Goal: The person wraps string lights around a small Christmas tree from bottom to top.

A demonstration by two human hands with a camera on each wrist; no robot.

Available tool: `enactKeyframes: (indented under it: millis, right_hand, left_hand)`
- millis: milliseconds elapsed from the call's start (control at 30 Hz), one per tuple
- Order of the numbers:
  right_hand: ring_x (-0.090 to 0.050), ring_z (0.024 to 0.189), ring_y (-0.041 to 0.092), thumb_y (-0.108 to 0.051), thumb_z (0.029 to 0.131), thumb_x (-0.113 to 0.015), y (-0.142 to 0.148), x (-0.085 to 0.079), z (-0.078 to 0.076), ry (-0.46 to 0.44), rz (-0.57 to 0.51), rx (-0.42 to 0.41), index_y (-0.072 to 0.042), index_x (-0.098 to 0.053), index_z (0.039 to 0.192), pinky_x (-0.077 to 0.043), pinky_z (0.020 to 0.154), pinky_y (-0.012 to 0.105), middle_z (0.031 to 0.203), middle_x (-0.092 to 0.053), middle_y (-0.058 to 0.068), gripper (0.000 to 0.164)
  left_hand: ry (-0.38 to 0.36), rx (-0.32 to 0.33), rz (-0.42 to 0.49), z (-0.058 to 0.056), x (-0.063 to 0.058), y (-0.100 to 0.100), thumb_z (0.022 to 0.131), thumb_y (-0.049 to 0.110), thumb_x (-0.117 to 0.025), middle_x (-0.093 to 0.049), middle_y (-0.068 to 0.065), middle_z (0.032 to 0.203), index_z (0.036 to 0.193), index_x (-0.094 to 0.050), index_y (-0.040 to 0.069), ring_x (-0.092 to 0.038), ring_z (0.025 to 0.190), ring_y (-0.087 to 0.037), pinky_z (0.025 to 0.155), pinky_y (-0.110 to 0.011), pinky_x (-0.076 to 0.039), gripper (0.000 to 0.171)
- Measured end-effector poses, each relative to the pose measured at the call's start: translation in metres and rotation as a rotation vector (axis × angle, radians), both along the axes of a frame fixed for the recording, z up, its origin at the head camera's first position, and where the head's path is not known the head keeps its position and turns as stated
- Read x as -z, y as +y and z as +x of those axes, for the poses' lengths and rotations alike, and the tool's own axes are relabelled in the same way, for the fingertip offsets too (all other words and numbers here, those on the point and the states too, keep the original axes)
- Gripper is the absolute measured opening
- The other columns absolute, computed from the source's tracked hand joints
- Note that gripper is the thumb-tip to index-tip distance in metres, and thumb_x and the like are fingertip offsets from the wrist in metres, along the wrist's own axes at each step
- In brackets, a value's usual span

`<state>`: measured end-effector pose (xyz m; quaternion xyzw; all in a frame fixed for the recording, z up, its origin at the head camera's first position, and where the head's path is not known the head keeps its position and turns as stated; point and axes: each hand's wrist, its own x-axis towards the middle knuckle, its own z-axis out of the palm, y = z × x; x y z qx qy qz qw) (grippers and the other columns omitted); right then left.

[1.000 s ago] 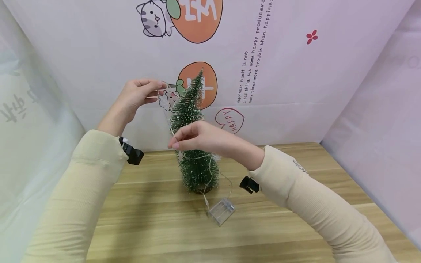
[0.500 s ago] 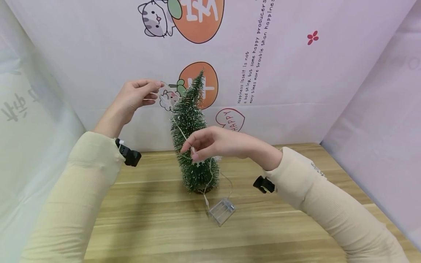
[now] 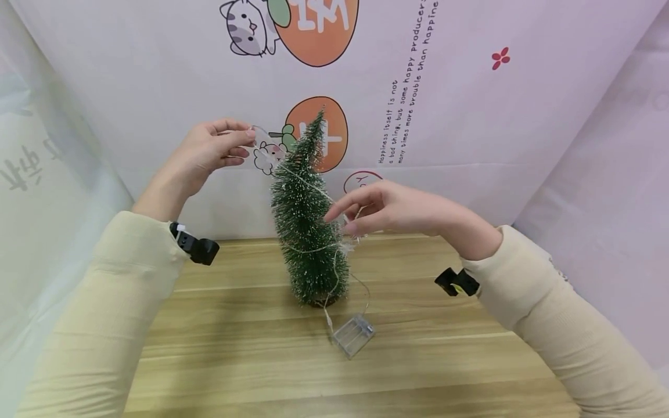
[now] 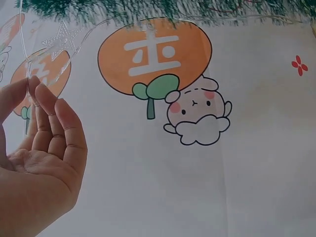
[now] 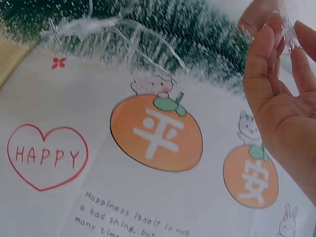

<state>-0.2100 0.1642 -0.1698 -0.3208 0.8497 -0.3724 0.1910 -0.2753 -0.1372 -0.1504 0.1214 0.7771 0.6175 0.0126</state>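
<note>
A small green Christmas tree (image 3: 300,203) with frosted tips stands upright on the wooden table. A string light (image 3: 310,251) with clear ornaments loops around its lower part. Left of the treetop, my left hand (image 3: 211,151) pinches the string light's thin wire between thumb and fingertips. Close by that hand, a clear star (image 4: 63,42) hangs on the wire in the left wrist view. My right hand (image 3: 405,215), at the tree's right side, pinches a clear snowflake-like ornament (image 5: 288,32) of the string. Between the hands the wire slants across the tree's front.
A transparent battery box (image 3: 353,335) lies on the table (image 3: 272,371) before the tree, joined to the string light by its wire. Behind the tree rises a white printed backdrop (image 3: 449,128) with cartoon figures and lettering.
My right hand has moved from the tree's left-front across to its right side, drawing the string light over the front. The left hand stays near the same spot, drifting slightly left.
</note>
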Motion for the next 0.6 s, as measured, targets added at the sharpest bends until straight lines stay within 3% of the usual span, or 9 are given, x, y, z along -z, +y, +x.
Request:
enactKeyframes:
  millis: [133,300,433,500,600]
  right_hand:
    - [-0.047,0.073,0.015,-0.016,0.093,-0.061,0.001,-0.007,0.003,0.022,-0.006,0.038,-0.013,-0.061,0.126,-0.042,0.061,0.027,0.093,-0.050,0.004,0.033]
    - [-0.052,0.082,0.016,-0.017,0.094,-0.059,0.010,-0.014,0.004,0.016,-0.030,0.029,-0.011,-0.058,0.131,-0.048,0.072,0.030,0.099,-0.054,0.004,0.037]
    - [-0.058,0.099,0.020,-0.020,0.095,-0.059,0.018,-0.020,0.005,0.001,-0.037,0.055,-0.013,-0.057,0.132,-0.050,0.087,0.032,0.119,-0.060,0.004,0.038]
    - [-0.055,0.117,0.018,-0.021,0.095,-0.060,0.023,-0.023,0.006,0.004,-0.046,0.070,-0.013,-0.057,0.132,-0.048,0.094,0.030,0.129,-0.059,0.003,0.038]
    - [-0.054,0.121,0.017,-0.020,0.094,-0.061,0.030,-0.027,0.005,0.024,-0.069,0.091,-0.011,-0.058,0.131,-0.047,0.097,0.027,0.139,-0.055,-0.003,0.038]
  left_hand:
    - [-0.027,0.065,0.126,-0.004,-0.001,-0.006,0.090,0.021,-0.066,-0.067,0.008,0.088,0.113,-0.056,0.013,-0.059,0.071,-0.005,0.069,-0.015,-0.052,0.026]
    - [-0.056,0.125,0.238,-0.001,-0.001,-0.007,0.089,0.018,-0.067,-0.067,0.004,0.084,0.105,-0.065,0.015,-0.057,0.065,-0.007,0.066,-0.017,-0.052,0.016]
    - [-0.058,0.153,0.216,0.002,-0.001,-0.010,0.089,0.018,-0.067,-0.066,0.004,0.083,0.100,-0.072,0.019,-0.056,0.065,-0.006,0.067,-0.017,-0.053,0.011]
    - [-0.050,0.165,0.185,0.003,-0.001,-0.011,0.090,0.017,-0.066,-0.067,0.005,0.084,0.099,-0.073,0.018,-0.057,0.066,-0.006,0.068,-0.017,-0.053,0.011]
    - [-0.035,0.185,0.126,0.005,-0.001,-0.013,0.091,0.019,-0.065,-0.067,0.005,0.084,0.097,-0.074,0.018,-0.057,0.068,-0.006,0.069,-0.017,-0.053,0.011]
